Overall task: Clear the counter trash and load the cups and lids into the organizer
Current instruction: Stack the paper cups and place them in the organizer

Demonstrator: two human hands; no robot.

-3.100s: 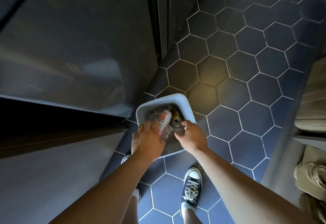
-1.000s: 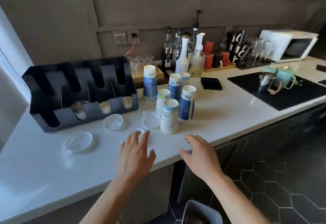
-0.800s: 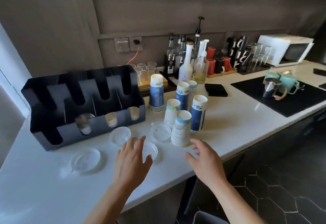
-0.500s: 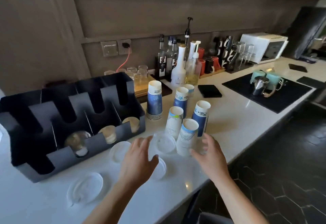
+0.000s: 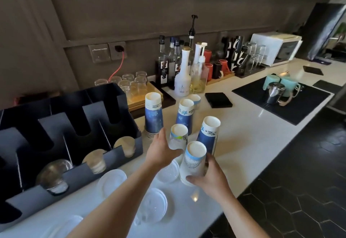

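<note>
1. My right hand (image 5: 209,177) is clamped on the front stack (image 5: 193,160) of white paper cups. The thumb crosses its base and the fingers wrap its right side. The stack stands bottom-up on the worktop (image 5: 243,138).
2. My left hand (image 5: 161,151) lies against the second stack (image 5: 178,137), just behind the first. The thumb crosses its front and the fingers run up its left side. I cannot tell whether it grips.
3. Three blue stacks (image 5: 153,116) stand behind these, also bottom-up.
4. Clear lids (image 5: 112,181) lie on the worktop beside my left forearm.
5. The black organizer (image 5: 65,125) sits at the left, just behind the lids. Pale round items show in three front openings.
</note>
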